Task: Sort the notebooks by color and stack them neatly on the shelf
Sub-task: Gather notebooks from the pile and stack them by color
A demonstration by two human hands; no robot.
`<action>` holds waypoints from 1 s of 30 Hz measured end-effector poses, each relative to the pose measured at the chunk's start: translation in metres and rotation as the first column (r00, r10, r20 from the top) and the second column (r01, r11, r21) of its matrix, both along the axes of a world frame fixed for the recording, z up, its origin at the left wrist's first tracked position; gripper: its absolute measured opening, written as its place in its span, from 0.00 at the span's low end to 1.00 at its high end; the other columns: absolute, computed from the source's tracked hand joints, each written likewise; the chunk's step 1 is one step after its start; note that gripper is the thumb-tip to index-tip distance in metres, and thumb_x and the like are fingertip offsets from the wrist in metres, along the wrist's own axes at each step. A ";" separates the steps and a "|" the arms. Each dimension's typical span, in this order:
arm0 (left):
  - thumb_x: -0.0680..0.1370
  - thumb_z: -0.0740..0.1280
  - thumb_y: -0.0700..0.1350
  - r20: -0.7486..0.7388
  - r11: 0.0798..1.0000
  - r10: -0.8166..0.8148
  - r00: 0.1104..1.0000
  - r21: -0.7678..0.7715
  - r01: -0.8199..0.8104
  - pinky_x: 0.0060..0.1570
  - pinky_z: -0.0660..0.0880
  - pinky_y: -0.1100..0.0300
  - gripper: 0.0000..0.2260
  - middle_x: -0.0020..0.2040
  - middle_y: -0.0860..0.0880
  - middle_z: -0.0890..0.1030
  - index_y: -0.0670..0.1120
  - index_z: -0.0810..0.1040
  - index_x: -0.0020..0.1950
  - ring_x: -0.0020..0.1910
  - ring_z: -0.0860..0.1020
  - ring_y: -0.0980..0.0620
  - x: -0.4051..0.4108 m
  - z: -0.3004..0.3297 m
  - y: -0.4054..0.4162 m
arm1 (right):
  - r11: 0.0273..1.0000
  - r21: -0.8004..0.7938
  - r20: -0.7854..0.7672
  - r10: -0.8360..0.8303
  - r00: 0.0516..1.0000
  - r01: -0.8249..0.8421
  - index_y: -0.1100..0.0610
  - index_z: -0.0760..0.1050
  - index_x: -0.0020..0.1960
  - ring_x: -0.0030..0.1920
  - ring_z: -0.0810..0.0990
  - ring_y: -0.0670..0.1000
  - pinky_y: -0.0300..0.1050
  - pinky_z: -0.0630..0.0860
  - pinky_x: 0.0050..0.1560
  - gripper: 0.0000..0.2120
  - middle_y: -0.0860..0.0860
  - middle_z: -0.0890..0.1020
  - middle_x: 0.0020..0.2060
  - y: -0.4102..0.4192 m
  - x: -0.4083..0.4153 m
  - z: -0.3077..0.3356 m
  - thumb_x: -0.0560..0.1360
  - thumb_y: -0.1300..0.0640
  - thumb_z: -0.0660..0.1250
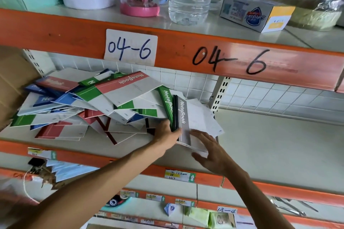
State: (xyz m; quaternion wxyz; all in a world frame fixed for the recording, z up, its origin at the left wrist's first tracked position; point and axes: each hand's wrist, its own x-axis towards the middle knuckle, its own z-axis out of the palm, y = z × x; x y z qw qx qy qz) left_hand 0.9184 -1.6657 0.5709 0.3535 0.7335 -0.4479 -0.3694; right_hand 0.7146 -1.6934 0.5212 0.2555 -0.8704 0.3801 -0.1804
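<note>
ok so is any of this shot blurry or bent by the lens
Head view: the orange shelf beam bows from wide-angle distortion; the bottom-left corner smears with blur; the notebook pile and both hands, left and right, stay fairly sharp; even light, mild sheen on the beam.

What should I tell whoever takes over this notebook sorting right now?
Left hand grips the spine edge of the grey-banded white notebook, which tops a small set at the right end of the heap. Right hand lies open, flat on that notebook's lower cover. The jumbled pile of red, green and blue-banded notebooks sprawls unsorted on the pale shelf board. No colour stacks show yet; nearly all sorting remains.
</note>
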 end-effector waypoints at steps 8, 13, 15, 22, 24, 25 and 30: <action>0.75 0.70 0.53 -0.135 0.953 -0.300 0.944 -0.083 0.291 0.52 0.79 0.51 0.14 0.51 0.48 0.83 0.54 0.76 0.60 0.48 0.81 0.50 0.060 0.013 0.066 | 0.790 0.559 0.344 -0.498 0.796 0.253 0.55 0.71 0.69 0.60 0.80 0.49 0.45 0.78 0.58 0.30 0.50 0.79 0.63 0.005 0.027 0.015 0.74 0.40 0.71; 0.79 0.65 0.51 -0.098 0.917 -0.397 0.912 -0.007 0.399 0.64 0.71 0.59 0.13 0.62 0.60 0.77 0.64 0.71 0.62 0.61 0.74 0.62 0.080 0.036 0.074 | 0.682 0.730 0.504 -0.585 0.635 0.048 0.67 0.78 0.53 0.46 0.82 0.57 0.49 0.77 0.44 0.28 0.58 0.83 0.45 0.000 0.061 0.025 0.68 0.44 0.78; 0.82 0.62 0.48 -0.032 0.915 -0.404 0.914 -0.001 0.405 0.60 0.70 0.69 0.12 0.59 0.65 0.74 0.63 0.68 0.62 0.57 0.72 0.68 0.086 0.055 0.072 | 0.666 0.745 0.519 -0.610 0.599 0.034 0.67 0.76 0.59 0.51 0.83 0.60 0.51 0.79 0.46 0.37 0.61 0.83 0.51 -0.004 0.079 0.034 0.63 0.41 0.81; 0.79 0.65 0.53 0.655 0.963 -0.107 0.748 -0.120 0.243 0.44 0.79 0.54 0.12 0.49 0.49 0.82 0.46 0.77 0.55 0.45 0.80 0.52 0.199 0.109 0.018 | 0.623 0.782 0.515 -0.624 0.588 -0.024 0.61 0.77 0.56 0.42 0.82 0.54 0.46 0.81 0.36 0.06 0.57 0.83 0.47 -0.036 0.169 0.082 0.80 0.65 0.65; 0.79 0.64 0.55 0.763 0.975 -0.160 0.626 0.023 0.222 0.45 0.76 0.55 0.17 0.55 0.44 0.80 0.43 0.74 0.59 0.48 0.78 0.48 0.237 0.112 -0.009 | 0.618 0.786 0.468 -0.621 0.629 0.025 0.62 0.75 0.59 0.42 0.81 0.52 0.44 0.80 0.34 0.08 0.56 0.81 0.47 -0.046 0.192 0.083 0.80 0.66 0.65; 0.79 0.63 0.56 0.786 0.971 -0.218 0.578 0.114 0.211 0.41 0.73 0.57 0.19 0.55 0.43 0.79 0.42 0.72 0.60 0.46 0.76 0.48 0.245 0.114 -0.017 | 0.600 0.796 0.420 -0.639 0.645 0.077 0.61 0.75 0.56 0.40 0.80 0.51 0.41 0.79 0.31 0.07 0.56 0.80 0.46 -0.048 0.200 0.084 0.79 0.66 0.66; 0.78 0.63 0.58 0.722 0.937 -0.322 0.613 0.151 0.315 0.34 0.64 0.60 0.16 0.52 0.43 0.77 0.45 0.70 0.51 0.42 0.71 0.49 0.260 0.087 -0.027 | 0.572 0.742 0.245 -0.716 0.654 0.349 0.59 0.75 0.40 0.34 0.78 0.51 0.36 0.77 0.27 0.08 0.56 0.79 0.37 -0.052 0.230 0.080 0.77 0.64 0.70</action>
